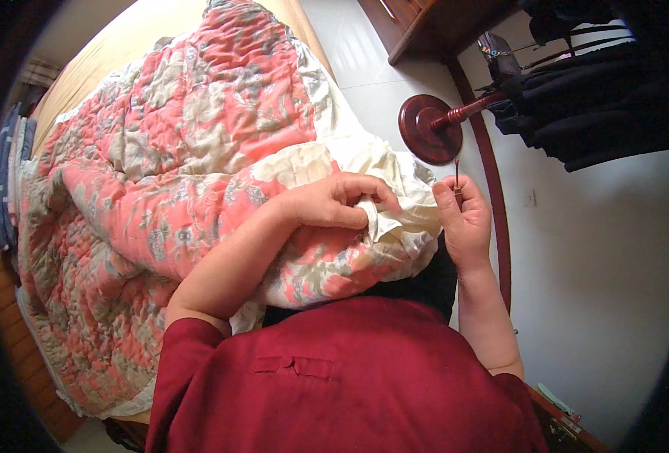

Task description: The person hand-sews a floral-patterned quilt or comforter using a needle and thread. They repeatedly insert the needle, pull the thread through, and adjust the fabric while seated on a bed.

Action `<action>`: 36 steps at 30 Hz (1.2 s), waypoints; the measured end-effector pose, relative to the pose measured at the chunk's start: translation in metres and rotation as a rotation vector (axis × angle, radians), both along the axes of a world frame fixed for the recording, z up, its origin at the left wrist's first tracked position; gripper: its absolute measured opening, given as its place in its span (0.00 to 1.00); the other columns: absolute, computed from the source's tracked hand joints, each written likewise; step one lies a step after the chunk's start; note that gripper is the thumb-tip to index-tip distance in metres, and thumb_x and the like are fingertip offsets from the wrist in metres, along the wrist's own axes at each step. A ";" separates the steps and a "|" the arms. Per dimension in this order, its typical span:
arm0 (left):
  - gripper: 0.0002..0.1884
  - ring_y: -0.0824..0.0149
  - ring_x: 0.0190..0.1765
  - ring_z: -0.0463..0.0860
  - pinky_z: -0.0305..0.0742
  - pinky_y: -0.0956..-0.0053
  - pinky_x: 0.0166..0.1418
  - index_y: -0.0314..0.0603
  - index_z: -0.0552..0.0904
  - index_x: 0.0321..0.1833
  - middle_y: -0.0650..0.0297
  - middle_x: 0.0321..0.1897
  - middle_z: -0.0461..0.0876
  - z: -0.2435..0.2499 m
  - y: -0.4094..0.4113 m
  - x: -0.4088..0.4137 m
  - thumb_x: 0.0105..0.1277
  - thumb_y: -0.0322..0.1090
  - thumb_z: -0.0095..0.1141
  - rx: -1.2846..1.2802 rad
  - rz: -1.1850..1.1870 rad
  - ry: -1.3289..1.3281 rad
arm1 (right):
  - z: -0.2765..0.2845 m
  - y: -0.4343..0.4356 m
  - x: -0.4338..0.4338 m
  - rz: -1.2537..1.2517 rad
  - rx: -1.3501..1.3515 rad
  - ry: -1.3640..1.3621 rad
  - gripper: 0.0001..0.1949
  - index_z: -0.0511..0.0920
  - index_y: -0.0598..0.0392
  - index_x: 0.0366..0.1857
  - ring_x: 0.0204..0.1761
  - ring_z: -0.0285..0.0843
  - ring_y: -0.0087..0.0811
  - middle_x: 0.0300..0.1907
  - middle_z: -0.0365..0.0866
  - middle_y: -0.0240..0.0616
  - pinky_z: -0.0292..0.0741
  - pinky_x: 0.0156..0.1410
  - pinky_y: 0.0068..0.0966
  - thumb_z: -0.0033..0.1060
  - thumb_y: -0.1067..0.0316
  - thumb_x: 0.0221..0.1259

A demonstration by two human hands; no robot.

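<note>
A quilt (198, 130) with a pink floral print is bunched over the bed and across my lap. My left hand (334, 201) pinches a fold of its cream cloth border (375, 223) between thumb and fingers. To the right, at the quilt's rumpled edge, my right hand (465, 215) grips a thin, dark, pointed tool (457, 172) with its tip upward. The tool's lower part is hidden in the fingers, and its exact kind is unclear.
A bed with a yellow sheet (94, 76) lies under the quilt. Beyond my right hand stands a dark red wooden coat stand (425, 127) with black clothes (600, 105) on it. Wooden furniture (419, 28) stands at the top, and folded cloths (9, 175) at far left.
</note>
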State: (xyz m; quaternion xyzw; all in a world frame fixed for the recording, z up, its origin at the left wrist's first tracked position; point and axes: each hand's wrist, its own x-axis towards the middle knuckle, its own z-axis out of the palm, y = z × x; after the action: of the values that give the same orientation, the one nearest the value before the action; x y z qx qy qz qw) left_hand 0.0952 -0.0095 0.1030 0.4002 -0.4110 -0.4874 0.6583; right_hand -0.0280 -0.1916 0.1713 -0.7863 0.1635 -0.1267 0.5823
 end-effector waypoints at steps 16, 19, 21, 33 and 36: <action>0.07 0.58 0.38 0.81 0.75 0.62 0.42 0.45 0.79 0.33 0.62 0.33 0.79 0.086 0.046 -0.026 0.56 0.38 0.54 0.236 -0.019 -1.244 | 0.021 0.020 -0.051 0.300 0.446 0.302 0.13 0.75 0.53 0.38 0.22 0.59 0.11 0.23 0.67 0.21 0.58 0.27 0.10 0.46 0.55 0.73; 0.05 0.59 0.41 0.78 0.74 0.64 0.45 0.47 0.79 0.31 0.63 0.34 0.78 0.086 0.041 -0.022 0.53 0.34 0.59 -0.190 0.232 -1.396 | 0.017 0.026 -0.052 0.289 0.448 0.306 0.13 0.75 0.53 0.39 0.20 0.58 0.11 0.27 0.72 0.24 0.58 0.25 0.09 0.43 0.55 0.73; 0.05 0.58 0.48 0.76 0.71 0.64 0.51 0.46 0.78 0.30 0.62 0.38 0.78 0.094 0.043 -0.024 0.54 0.34 0.61 -0.155 0.152 -1.346 | 0.010 0.026 -0.049 0.257 0.416 0.286 0.13 0.74 0.55 0.40 0.19 0.57 0.12 0.33 0.78 0.30 0.58 0.25 0.09 0.43 0.57 0.74; 0.07 0.58 0.37 0.78 0.72 0.67 0.44 0.41 0.82 0.37 0.56 0.31 0.79 0.058 0.080 -0.061 0.63 0.36 0.59 0.327 0.117 -0.657 | 0.011 0.020 -0.051 0.252 0.454 0.354 0.10 0.72 0.53 0.41 0.21 0.57 0.12 0.26 0.70 0.25 0.59 0.25 0.10 0.39 0.61 0.72; 0.07 0.72 0.42 0.78 0.72 0.75 0.47 0.38 0.81 0.40 0.65 0.35 0.81 0.049 0.093 -0.080 0.70 0.34 0.52 0.444 0.115 -0.016 | 0.024 0.021 -0.056 0.324 0.444 0.371 0.11 0.73 0.54 0.43 0.24 0.60 0.13 0.25 0.70 0.25 0.61 0.29 0.11 0.38 0.61 0.72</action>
State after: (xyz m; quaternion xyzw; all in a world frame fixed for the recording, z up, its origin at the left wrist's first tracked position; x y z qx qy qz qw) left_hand 0.0155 0.0833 0.1515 0.5618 -0.2754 -0.5243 0.5777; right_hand -0.0839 -0.1705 0.1952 -0.6657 0.1632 0.1517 0.7122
